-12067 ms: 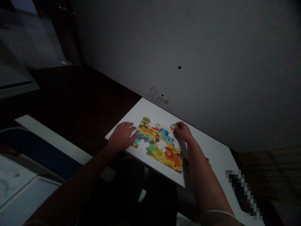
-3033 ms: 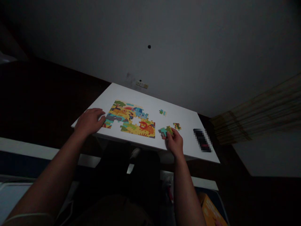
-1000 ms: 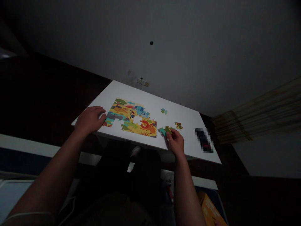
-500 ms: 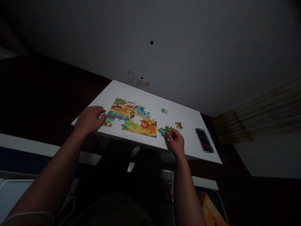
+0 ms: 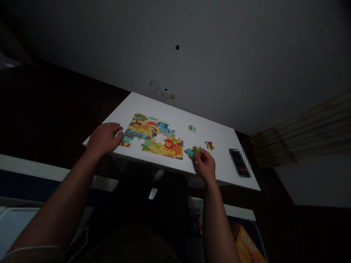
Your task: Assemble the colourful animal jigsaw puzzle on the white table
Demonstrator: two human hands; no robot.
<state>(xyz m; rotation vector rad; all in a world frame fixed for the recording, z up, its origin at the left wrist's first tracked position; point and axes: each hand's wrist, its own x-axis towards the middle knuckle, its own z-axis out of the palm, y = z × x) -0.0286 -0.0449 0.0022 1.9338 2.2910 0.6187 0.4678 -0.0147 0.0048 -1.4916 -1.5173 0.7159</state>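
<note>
Pinching a loose puzzle piece [image 5: 193, 151] in right hand [image 5: 205, 166], left hand [image 5: 103, 137] flat, unclenched beside assembled puzzle [image 5: 153, 136]

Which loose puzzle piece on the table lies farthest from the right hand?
The small teal piece, alone toward the wall. The red-and-green piece lies just beyond the right hand, whose fingers touch the green-teal piece.

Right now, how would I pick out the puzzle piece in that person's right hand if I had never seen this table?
Find the white table against the wall, with the large joined picture puzzle on its left half. Just past that puzzle's right edge, near the table's front rim, the right hand pinches a green and teal piece. Unlike the two loose pieces farther back, it has fingers on it.
</note>
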